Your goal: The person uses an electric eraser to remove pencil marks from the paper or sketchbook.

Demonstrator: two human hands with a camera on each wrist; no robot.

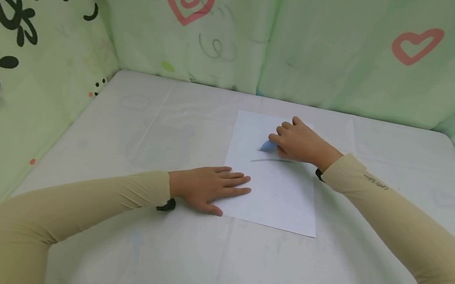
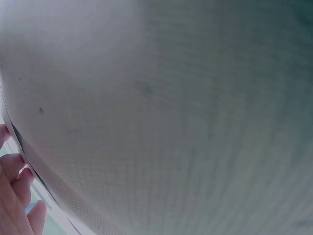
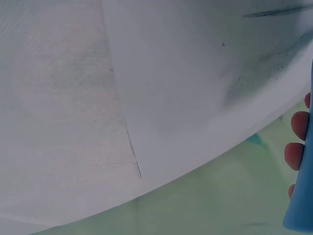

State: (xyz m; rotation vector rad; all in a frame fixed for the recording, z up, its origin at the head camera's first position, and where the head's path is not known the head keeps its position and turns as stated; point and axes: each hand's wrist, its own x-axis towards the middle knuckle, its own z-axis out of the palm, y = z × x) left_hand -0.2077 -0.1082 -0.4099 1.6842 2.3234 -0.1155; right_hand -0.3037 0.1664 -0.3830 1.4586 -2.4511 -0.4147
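Note:
A white sheet of paper (image 1: 275,200) lies on the table, with a dark, slightly curved line (image 1: 270,160) across it. My left hand (image 1: 211,187) rests flat on the paper's left edge, fingers spread; the left wrist view catches only its fingers (image 2: 19,186) at the lower left. Over the upper part of the sheet, my right hand (image 1: 297,142) grips a thick, blue, pen-shaped tool (image 3: 303,196) that tapers to a narrow tip close over the paper, just above the line. A grey smudge with dark specks (image 3: 261,73) shows beside the line in the right wrist view.
The table (image 1: 145,255) has a white cover with faint creases. Green curtains (image 1: 327,55) with printed hearts and black characters enclose its back and sides. Beige sleeves (image 1: 394,210) cover both arms, and a dark band (image 1: 166,204) sits under the left wrist.

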